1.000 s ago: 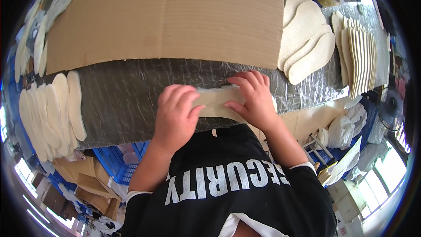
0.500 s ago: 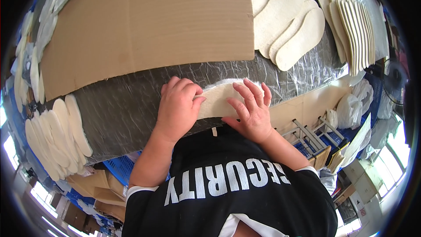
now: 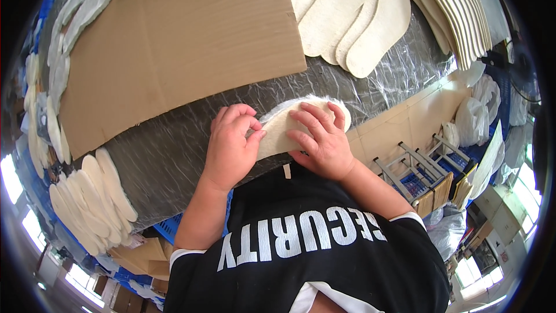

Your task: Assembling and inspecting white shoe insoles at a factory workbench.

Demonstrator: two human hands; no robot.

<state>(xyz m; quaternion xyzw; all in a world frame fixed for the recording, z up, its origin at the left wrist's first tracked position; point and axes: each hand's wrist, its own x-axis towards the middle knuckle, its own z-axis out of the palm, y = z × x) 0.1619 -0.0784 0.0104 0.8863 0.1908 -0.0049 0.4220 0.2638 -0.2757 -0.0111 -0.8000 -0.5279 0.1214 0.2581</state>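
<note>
A cream, shoe-sole-shaped insole [image 3: 278, 134] with a fluffy white far edge lies in front of me at the table's near edge. My left hand [image 3: 233, 148] pinches its left end between thumb and bent fingers. Spread over the right part, my right hand [image 3: 324, 142] grips the insole, fingertips on its face and thumb at the near edge. The rounded right end shows beyond those fingers. What lies under the insole is hidden.
Brown cardboard [image 3: 179, 40] covers much of the dark, crinkled table sheet [image 3: 162, 156]. Overlapping insoles [image 3: 370, 29] lie at far right, beside a fanned row [image 3: 457, 11]. More insoles [image 3: 92, 203] stand at left. A metal-framed stool [image 3: 417, 168] stands below the table's right side.
The view has turned, shifting the table's contents. My right fingers have moved from the insole's far edge onto its face, uncovering its right end. My left hand keeps its pinch.
</note>
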